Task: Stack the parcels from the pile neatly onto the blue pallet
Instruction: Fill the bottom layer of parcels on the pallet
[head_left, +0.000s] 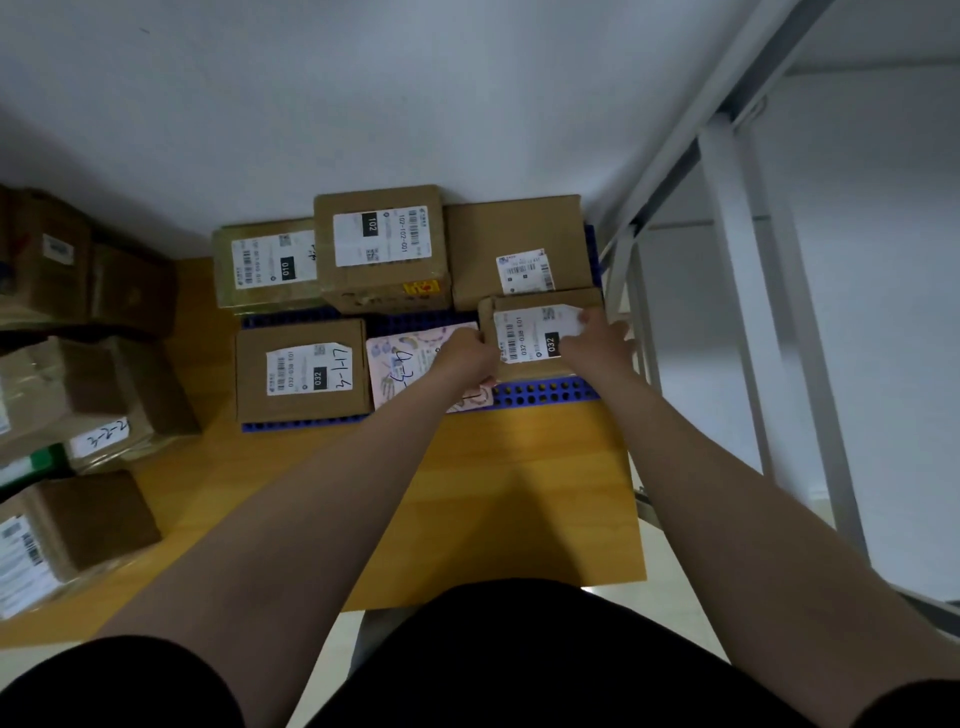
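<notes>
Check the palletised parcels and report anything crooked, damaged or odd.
Nothing spilled or crushed. The label on the front-left box curls up at one corner, and the 102 box has a ragged yellow sticker on its front face. The right-front box, being held, looks intact.

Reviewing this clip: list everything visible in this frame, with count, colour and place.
blue pallet: one, blue, on the table against the wall
back-row parcels: three, brown, along the pallet's far edge
front-left parcel: one, brown, pallet's near left corner
pink parcel: one, pink patterned, flat, pallet's front middle
front-right parcel: one, brown, pallet's near right
pile parcels: several, exact count unclear, brown, table's left side
table: one, yellow wood, under everything
metal frame: one, white, right of the table
wall: one, white, behind the pallet
left hand: one, grips the front-right parcel's left edge
right hand: one, holds that parcel's right side
</notes>
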